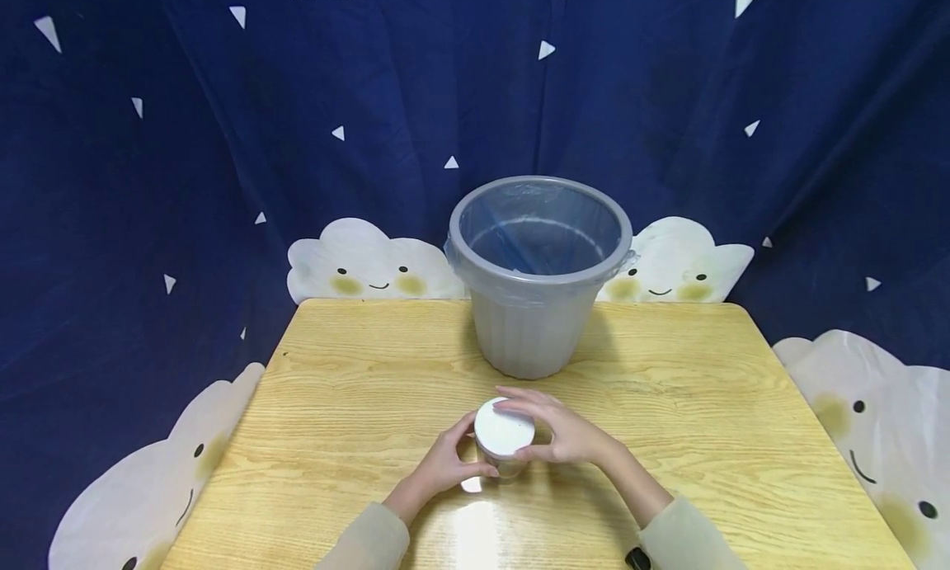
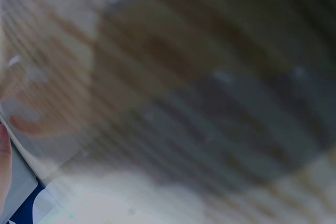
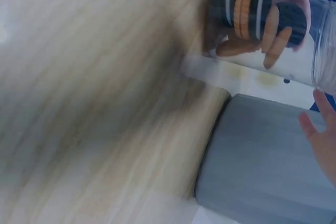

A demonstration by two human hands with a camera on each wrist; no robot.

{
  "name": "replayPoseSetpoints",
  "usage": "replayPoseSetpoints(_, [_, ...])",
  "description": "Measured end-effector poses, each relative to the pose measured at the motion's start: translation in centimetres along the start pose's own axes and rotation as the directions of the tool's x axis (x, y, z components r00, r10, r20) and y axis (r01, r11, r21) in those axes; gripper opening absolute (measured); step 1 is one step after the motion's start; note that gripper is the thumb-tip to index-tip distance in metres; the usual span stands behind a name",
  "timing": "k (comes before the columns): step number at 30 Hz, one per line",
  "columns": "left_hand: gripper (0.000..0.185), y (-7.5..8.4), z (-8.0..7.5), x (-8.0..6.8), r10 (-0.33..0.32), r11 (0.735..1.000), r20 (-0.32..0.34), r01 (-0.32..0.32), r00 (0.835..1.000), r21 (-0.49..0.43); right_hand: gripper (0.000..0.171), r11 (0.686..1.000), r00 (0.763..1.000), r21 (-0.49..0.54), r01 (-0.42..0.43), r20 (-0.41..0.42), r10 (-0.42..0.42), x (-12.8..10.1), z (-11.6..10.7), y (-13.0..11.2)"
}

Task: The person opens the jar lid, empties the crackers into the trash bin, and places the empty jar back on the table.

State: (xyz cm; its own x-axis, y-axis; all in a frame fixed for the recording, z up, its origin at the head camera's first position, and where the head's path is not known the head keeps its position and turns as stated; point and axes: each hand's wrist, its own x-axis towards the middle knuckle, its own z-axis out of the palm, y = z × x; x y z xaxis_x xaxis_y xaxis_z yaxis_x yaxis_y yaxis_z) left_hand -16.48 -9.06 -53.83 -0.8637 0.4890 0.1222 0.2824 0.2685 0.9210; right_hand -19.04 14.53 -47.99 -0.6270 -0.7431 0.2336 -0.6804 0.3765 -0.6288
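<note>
A clear jar (image 3: 296, 59) with a white lid (image 1: 505, 428) stands upright on the table. In the right wrist view, where it appears turned sideways, dark and tan sandwich cookies (image 3: 244, 11) and several brown pieces show through its wall. My left hand (image 1: 445, 463) holds the jar's side between thumb and fingers. From the right, my right hand (image 1: 560, 430) grips the lid, with its thumb at the near edge and its fingers across the far side. The left wrist view is dark and blurred, with a fingertip at its left edge.
A grey bucket (image 1: 530, 322) lined with a clear bag stands just behind the jar, near the back of the wooden table (image 1: 356, 372). Beside the right sleeve lies a small black object (image 1: 637, 558). A dark blue curtain (image 1: 401, 75) with cloud shapes surrounds the table.
</note>
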Motion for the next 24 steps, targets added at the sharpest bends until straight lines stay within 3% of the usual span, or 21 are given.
replayPoseSetpoints(5, [0.081,0.1,0.0,0.0,0.019,1.000,-0.002,-0.019,1.000,-0.004,0.064,0.989,0.987,-0.125,-0.074,-0.148,0.055,-0.4,1.3,-0.5])
replayPoseSetpoints(12, [0.080,-0.1,0.0,0.1,0.033,0.999,0.003,-0.033,0.999,-0.005,0.068,0.964,0.942,-0.214,-0.158,-0.326,0.082,-0.5,3.3,-1.2])
replayPoseSetpoints(18, [0.079,0.0,0.0,0.0,0.024,1.000,0.012,-0.024,1.000,0.007,0.071,0.947,0.901,-0.243,-0.210,-0.424,0.091,-0.4,4.6,-1.7])
replayPoseSetpoints(24, [0.079,-0.2,0.1,0.0,0.019,0.999,0.011,-0.019,1.000,0.029,0.073,0.933,0.878,-0.238,-0.269,-0.458,0.137,-0.2,5.3,-2.2])
